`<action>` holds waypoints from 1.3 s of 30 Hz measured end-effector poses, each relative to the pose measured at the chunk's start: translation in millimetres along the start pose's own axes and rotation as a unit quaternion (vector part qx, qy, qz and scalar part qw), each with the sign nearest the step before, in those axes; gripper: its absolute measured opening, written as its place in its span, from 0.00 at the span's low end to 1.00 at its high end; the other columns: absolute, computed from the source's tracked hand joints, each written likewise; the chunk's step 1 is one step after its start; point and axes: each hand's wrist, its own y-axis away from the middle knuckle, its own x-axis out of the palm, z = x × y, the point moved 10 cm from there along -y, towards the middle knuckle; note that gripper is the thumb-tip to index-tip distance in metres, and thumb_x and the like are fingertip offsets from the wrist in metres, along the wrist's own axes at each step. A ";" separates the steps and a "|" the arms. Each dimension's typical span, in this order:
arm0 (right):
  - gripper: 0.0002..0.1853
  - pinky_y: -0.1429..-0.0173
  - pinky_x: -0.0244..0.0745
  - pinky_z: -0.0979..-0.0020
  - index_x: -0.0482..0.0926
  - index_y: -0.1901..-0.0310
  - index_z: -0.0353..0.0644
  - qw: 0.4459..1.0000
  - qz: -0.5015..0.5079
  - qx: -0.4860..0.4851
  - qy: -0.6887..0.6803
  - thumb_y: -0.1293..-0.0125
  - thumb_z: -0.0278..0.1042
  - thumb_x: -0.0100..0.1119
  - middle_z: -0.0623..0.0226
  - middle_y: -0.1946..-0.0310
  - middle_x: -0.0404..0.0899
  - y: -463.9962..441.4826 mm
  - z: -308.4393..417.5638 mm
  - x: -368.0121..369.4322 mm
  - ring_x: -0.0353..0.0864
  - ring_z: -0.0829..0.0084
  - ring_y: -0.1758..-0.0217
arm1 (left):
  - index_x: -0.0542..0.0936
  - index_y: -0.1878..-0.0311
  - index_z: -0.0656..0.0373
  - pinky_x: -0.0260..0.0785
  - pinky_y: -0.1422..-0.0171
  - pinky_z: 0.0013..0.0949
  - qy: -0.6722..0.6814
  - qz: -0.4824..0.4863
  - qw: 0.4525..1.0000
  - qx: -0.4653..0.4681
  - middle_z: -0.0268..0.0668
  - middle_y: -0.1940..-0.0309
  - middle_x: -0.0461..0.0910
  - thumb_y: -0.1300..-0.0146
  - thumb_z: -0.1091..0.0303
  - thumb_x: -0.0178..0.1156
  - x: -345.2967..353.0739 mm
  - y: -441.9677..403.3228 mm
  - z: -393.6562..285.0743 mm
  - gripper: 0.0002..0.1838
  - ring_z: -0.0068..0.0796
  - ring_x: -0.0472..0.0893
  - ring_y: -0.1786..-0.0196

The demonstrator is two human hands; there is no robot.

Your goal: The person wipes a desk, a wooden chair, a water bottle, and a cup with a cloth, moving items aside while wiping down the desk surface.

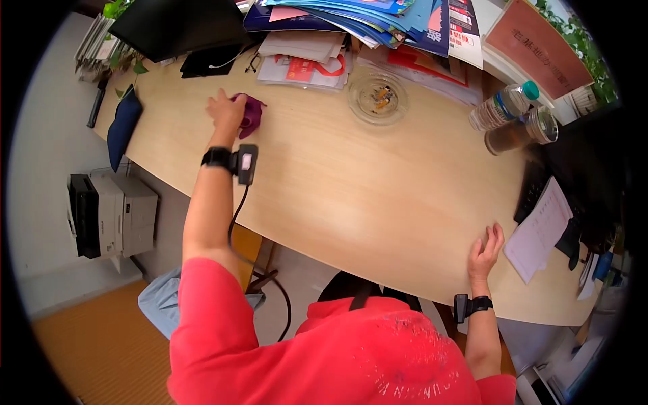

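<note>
My left hand [225, 113] is stretched out over the far left of the desk. Its fingers are apart, and the thumb side lies against a crumpled purple cloth [252, 116], partly covering its left edge; no grip on it shows. Further left, a dark blue folded cloth [125, 127] hangs over the desk's edge. My right hand [486, 251] rests at the near right of the desk, fingers loosely extended with nothing in them. Close to its right lie sheets of paper [538, 229]. Each wrist wears a black strap with a small device.
A glass ashtray [358, 106] with cigarette butts stands mid-desk, behind it stacked folders [378, 20] and papers. At right are a water bottle [503, 108], a brown-filled jar [509, 137] and a keyboard [531, 192]. A monitor [179, 27] stands back left; a printer [111, 216] sits below.
</note>
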 end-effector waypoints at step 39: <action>0.20 0.32 0.59 0.59 0.70 0.48 0.29 1.000 0.022 0.007 0.009 0.44 0.22 0.48 0.48 0.40 0.64 0.4 -3.5 4.9 0.63 0.51 0.36 | 0.86 0.66 0.53 0.66 0.49 0.40 0.125 -0.040 0.978 0.164 0.39 0.62 0.77 0.53 0.71 0.68 26.6 109.8 -113.1 0.08 0.45 0.71 0.55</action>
